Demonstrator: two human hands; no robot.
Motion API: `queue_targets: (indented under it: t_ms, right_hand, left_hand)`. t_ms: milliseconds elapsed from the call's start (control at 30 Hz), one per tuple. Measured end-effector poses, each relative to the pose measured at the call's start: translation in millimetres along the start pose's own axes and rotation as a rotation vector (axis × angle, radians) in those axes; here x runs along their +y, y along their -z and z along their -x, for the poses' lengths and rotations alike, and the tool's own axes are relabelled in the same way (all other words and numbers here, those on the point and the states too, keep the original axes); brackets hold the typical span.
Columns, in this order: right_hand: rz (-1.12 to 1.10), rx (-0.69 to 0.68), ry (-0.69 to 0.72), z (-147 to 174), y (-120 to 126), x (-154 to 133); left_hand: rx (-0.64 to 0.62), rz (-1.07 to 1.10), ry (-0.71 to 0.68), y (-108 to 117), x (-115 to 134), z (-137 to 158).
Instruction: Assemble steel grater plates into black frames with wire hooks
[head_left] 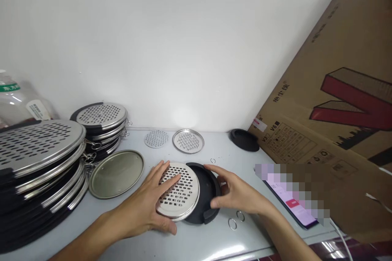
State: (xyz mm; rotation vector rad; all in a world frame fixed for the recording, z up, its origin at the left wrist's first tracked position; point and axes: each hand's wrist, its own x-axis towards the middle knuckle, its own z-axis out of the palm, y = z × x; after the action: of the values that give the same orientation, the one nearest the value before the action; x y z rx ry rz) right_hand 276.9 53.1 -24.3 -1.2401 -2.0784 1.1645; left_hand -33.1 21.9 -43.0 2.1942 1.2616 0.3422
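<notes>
A round perforated metal disc [180, 193] lies partly over a round black cover [200, 191] with a raised rim. My left hand [153, 204] holds the disc from the left, its fingers spread over the top and its thumb along the near edge. On the right side, my right hand [235, 191] curves around the cover's rim, forefinger at the far edge and thumb at the near right. Its other fingers are bent and partly hidden. Two metal rings [232, 223] lie near my right hand, and a smaller ring [213, 160] lies beyond the cover.
A large stack [43, 171] and a smaller stack [101, 120] of black-edged discs stand left, near a plain metal plate [118, 173]. Behind are a thin perforated sheet [156, 139], a rimmed disc [188, 141] and another black cover [245, 140]. A phone [290, 202] and cardboard box [306, 130] stand right.
</notes>
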Motion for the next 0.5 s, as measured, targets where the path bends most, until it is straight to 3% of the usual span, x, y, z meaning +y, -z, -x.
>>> queue_targets:
  t_ms: [100,267,500]
  right_hand:
    - [-0.157,-0.119,0.063,3,2,7]
    - [-0.206,-0.063,0.102,-2,-12,4]
    - [-0.101,-0.016,0.206,-7,-21,4]
  left_hand:
    - [-0.006,0.048,0.031,2,3,2]
    - [0.031,0.062,0.047,1,12,2]
    - [0.075,0.063,0.023,-11,18,-3]
